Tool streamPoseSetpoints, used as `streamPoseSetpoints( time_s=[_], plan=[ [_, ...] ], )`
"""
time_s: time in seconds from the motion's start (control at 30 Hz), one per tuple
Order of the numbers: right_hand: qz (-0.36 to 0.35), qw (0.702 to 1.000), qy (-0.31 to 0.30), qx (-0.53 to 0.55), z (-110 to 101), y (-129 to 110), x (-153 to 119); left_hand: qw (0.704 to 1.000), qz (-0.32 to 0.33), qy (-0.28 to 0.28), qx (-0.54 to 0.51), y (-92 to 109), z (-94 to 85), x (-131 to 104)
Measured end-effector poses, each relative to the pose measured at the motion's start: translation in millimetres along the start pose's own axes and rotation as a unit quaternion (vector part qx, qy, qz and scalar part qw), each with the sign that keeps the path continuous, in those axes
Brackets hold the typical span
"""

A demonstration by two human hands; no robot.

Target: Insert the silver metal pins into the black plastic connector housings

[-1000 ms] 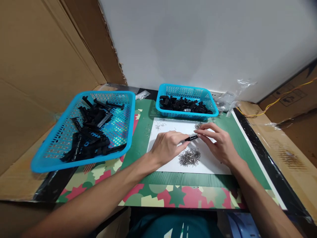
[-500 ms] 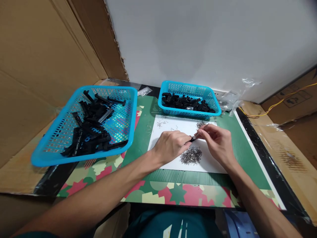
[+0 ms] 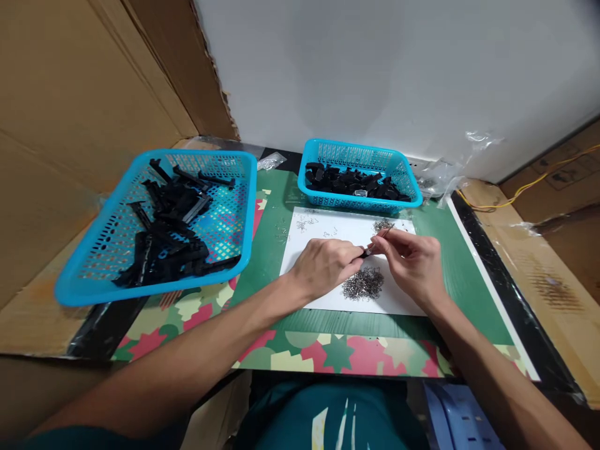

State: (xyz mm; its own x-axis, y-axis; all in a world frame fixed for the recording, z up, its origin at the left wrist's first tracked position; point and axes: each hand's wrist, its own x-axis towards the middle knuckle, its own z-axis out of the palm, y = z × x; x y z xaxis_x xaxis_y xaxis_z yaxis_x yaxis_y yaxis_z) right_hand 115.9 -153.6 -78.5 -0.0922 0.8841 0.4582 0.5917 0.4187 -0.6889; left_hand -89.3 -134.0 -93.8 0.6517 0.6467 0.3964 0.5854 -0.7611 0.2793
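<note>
Over the white sheet (image 3: pixel 323 300), my left hand (image 3: pixel 325 265) is closed on a small black part (image 3: pixel 365 253), whose tip shows past the fingers. My right hand (image 3: pixel 410 259) is pinched at the right end of that part, with a thin metal piece (image 3: pixel 387 231) sticking up from its fingertips. A pile of small metal pieces (image 3: pixel 363 284) lies on the sheet just below the hands. Behind my right hand is a smaller metal pile (image 3: pixel 382 225). A few loose metal pieces (image 3: pixel 302 223) lie near the sheet's back left.
A large blue basket (image 3: pixel 72 294) with long black parts (image 3: pixel 175 206) stands at the left. A smaller blue basket (image 3: pixel 360 203) with black pieces is behind the sheet. Clear plastic bags (image 3: pixel 440 175) and a yellow cable (image 3: pixel 520 190) lie at the back right. Cardboard (image 3: pixel 89 125) rises at the left.
The view has tilted slightly, so the baskets and table appear a little higher. Both hands remain together at the black part, and the thin metal piece now shows more clearly above my right fingertips.
</note>
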Motion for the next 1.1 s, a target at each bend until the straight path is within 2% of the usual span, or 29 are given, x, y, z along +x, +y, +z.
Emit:
streamPoseSetpoints(
  time_s=[0.23,0.33,0.4,0.47,0.57,0.7,0.77,0.83,0.93,1.0,1.1],
  plan=[
    [-0.062,0.997,0.014,-0.035,6,-3,-2,0.999,-0.032,-0.011,-0.027,-2,-2.6,1],
    [-0.051,0.998,0.022,-0.013,12,-4,-2,0.998,-0.044,-0.004,-0.052,-3,-3.2,0],
    [-0.017,0.999,0.042,0.027,14,-3,-1,0.996,-0.050,0.023,-0.072,-3,-3.5,-1],
    [0.006,0.993,0.089,0.079,12,-1,1,0.991,-0.065,0.080,-0.082,-3,-4.3,-2],
    [0.030,0.980,0.148,0.126,2,5,6,0.986,-0.077,0.131,-0.062,-2,-9.8,-1],
    [0.011,0.974,0.197,0.111,-14,11,9,0.979,-0.099,0.180,-0.008,-2,-34.1,13],
    [-0.003,0.975,0.201,0.099,-17,12,10,0.976,-0.141,0.165,0.036,-2,-54.4,27],
    [-0.026,0.979,0.184,0.085,-16,13,9,0.969,-0.203,0.111,0.090,-4,-77.0,46],
    [-0.084,0.984,0.152,0.041,-11,15,8,0.942,-0.264,0.056,0.199,-9,-106.3,76],
    [-0.124,0.982,0.142,0.013,-7,16,8,0.927,-0.284,0.013,0.247,-16,-118.2,95],
    [-0.158,0.977,0.142,-0.008,-4,18,9,0.923,-0.279,-0.024,0.264,-29,-123.3,117]
  ],
)
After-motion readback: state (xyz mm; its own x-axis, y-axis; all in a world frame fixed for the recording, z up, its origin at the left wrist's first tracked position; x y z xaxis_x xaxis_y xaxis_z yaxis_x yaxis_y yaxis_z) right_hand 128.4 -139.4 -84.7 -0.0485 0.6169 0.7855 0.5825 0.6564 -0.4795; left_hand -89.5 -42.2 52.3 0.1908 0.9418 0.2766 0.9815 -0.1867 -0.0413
